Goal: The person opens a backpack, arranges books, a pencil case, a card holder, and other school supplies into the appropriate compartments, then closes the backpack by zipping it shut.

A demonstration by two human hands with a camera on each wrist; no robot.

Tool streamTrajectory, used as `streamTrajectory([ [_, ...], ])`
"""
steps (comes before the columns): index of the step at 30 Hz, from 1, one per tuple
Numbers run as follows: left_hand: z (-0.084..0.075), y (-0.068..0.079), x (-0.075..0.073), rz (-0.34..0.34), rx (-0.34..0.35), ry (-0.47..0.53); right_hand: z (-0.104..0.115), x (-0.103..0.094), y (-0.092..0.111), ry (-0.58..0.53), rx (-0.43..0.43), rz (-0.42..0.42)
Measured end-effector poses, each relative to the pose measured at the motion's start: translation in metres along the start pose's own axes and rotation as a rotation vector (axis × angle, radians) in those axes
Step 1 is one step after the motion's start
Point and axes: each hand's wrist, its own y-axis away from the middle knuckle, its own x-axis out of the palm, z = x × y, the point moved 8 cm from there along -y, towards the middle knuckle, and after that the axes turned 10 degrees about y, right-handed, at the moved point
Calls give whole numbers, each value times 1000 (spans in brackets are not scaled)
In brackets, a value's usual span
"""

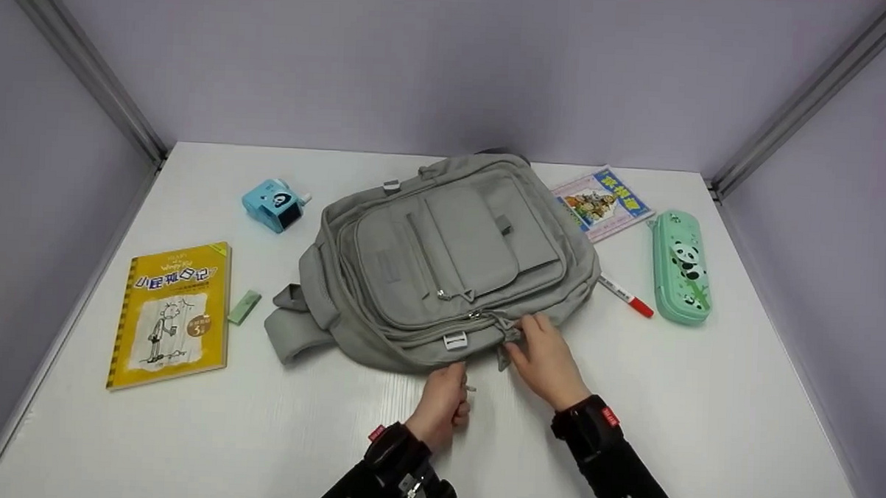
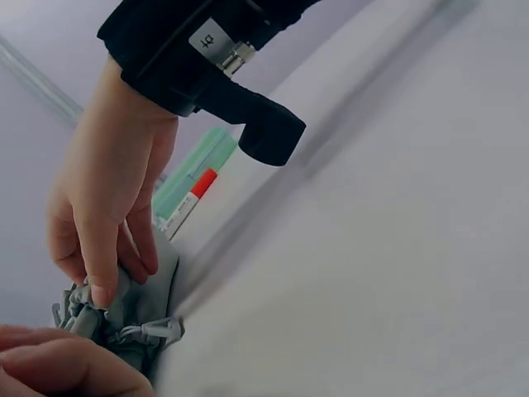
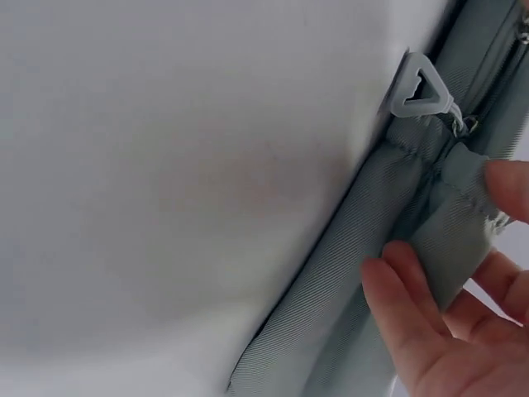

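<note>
A grey backpack [image 1: 443, 256] lies on its back on the white table, front pockets facing up. My right hand [image 1: 546, 363] pinches a fold of its fabric beside the zipper at the near right edge; the right wrist view shows thumb and fingers on either side of the fold. A triangular zipper pull [image 3: 421, 87] hangs loose close by. At the backpack's near edge my left hand [image 1: 443, 405] has curled fingers and seems to grip the edge, though its fingertips are hidden. The left wrist view catches part of the left hand [image 2: 66, 364] below the right hand [image 2: 107, 182].
Left of the backpack are a yellow book [image 1: 172, 317], a green eraser [image 1: 244, 308] and a blue pencil sharpener [image 1: 273, 205]. On its right lie a pink booklet [image 1: 603, 203], partly covered by the backpack, a red-capped marker [image 1: 625, 296] and a green panda pencil case [image 1: 682, 268].
</note>
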Motion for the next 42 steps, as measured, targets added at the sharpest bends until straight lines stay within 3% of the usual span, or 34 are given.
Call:
streamTrajectory([
  [3, -10, 2, -6, 4, 80, -165, -2, 2, -1, -24, 17, 1],
  [8, -42, 15, -22, -93, 405, -649, -5, 3, -2, -56, 44, 24],
  [10, -51, 22, -29, -128, 498, -767, -6, 2, -3, -57, 53, 29],
  [18, -72, 39, -56, -201, 623, -1001, -12, -1, -8, -61, 25, 10],
  [26, -87, 48, -71, -249, 699, -1080, -30, -5, -17, -57, 9, -10],
  [30, -91, 49, -69, -250, 716, -1087, -25, -13, -15, 7, 32, -63],
  [33, -90, 48, -68, -238, 709, -1075, 1, -20, -7, 45, 14, -147],
  [36, -89, 48, -67, -237, 712, -1066, 46, -21, 3, 0, -88, -188],
  [39, -90, 49, -67, -247, 726, -1075, 91, -10, 11, -82, -205, -117],
  [42, -90, 48, -66, -259, 741, -1099, 119, 8, 13, -122, -255, -4],
])
